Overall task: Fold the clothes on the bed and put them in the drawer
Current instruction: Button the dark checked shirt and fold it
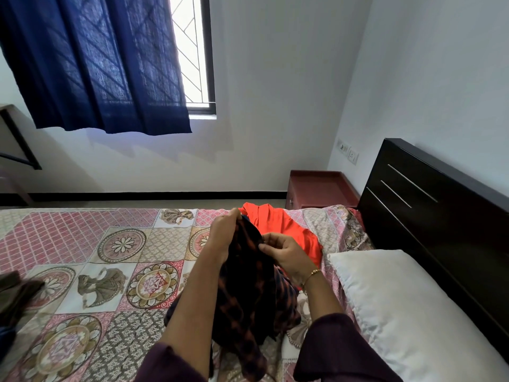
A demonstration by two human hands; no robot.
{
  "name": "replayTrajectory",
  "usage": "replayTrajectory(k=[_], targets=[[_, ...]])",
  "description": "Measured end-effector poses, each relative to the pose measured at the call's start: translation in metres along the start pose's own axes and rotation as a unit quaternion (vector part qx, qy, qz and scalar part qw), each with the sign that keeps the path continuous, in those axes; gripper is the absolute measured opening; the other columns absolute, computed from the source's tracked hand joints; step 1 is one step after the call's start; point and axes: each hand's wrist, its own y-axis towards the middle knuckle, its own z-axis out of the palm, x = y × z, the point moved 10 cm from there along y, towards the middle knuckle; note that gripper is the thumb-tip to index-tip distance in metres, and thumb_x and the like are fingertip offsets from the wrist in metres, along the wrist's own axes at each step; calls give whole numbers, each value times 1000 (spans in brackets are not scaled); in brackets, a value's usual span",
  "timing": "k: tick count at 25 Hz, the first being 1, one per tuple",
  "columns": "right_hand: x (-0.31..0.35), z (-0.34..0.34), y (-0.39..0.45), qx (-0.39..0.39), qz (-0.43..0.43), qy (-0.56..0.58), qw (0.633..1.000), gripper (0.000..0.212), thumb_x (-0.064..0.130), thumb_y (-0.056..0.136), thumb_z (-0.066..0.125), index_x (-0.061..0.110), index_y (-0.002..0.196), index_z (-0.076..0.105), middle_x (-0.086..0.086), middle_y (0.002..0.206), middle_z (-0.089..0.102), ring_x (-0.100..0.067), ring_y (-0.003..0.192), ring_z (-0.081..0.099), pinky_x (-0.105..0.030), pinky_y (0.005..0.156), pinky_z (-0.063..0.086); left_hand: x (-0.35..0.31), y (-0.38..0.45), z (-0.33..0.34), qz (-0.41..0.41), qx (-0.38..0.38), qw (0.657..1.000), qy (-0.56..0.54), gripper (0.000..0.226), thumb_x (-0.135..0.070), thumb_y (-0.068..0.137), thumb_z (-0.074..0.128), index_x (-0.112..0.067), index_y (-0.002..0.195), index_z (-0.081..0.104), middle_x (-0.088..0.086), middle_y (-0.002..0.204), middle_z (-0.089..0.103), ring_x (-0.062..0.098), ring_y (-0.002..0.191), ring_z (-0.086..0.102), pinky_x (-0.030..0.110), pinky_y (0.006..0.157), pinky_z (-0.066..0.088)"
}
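A dark checked garment with orange stripes [248, 304] hangs lifted above the patterned bedspread [110, 266]. My left hand [224, 232] grips its top edge. To the right, my right hand [283, 252] pinches the same fabric a little lower. Behind the hands an orange-red garment [278, 224] lies crumpled on the bed. A dark brown garment [16, 293] lies at the left edge of the bed. A red-brown bedside cabinet [319, 188] with a drawer knob stands past the bed near the wall.
A white pillow [399, 307] lies at the right, against the dark headboard [429, 205]. A blue curtain [96, 64] hangs over the window. A dark piece of furniture [13, 133] shows at the far left. Wall sockets [347, 150] sit above the cabinet.
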Motion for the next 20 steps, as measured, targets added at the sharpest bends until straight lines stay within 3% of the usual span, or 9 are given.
replayTrajectory(k=[4,8,10,12,13,16,20], targets=[[0,0,-4,35,11,41,998,18,-6,90,51,6,88,65,4,77,70,-5,71,65,-16,70,53,13,7,5,-90,22,991,-97,24,-23,85,51,-14,63,49,2,54,48,20,53,46,25,52,39],[13,-26,-2,-91,0,132,987,21,-3,91,49,9,80,64,3,70,69,-8,67,63,-19,65,53,19,4,22,-132,113,959,-225,17,-13,89,50,-11,73,57,2,55,62,17,49,61,21,53,50],[23,-43,1,-160,-23,84,983,19,1,91,53,10,79,64,-2,75,68,-12,71,63,-25,72,53,18,-2,28,-134,158,928,-310,6,-3,75,57,-5,81,57,6,58,63,19,50,64,23,55,53],[31,-43,2,-177,-47,5,983,16,4,89,58,12,76,64,-3,75,66,-13,72,61,-29,75,52,18,-4,35,-135,193,894,-382,38,7,48,68,4,84,57,15,63,64,25,52,65,28,54,57],[31,-36,2,-162,-55,-21,985,17,4,88,59,14,75,64,-1,73,64,-11,69,60,-26,71,51,22,-1,35,-137,187,891,-389,40,10,45,64,7,85,57,18,65,65,26,53,66,32,54,58],[19,-8,5,-94,-49,-44,993,19,1,86,62,16,74,62,1,69,61,-6,64,55,-20,66,46,37,10,36,-151,144,900,-383,25,12,68,39,6,88,53,20,76,63,30,65,65,35,60,57],[-1,0,6,-70,-22,15,997,12,1,85,63,12,81,63,-4,76,60,-12,71,55,-21,69,46,48,24,22,-133,75,895,-419,24,10,89,32,-5,77,47,15,81,52,24,70,59,29,56,56]])
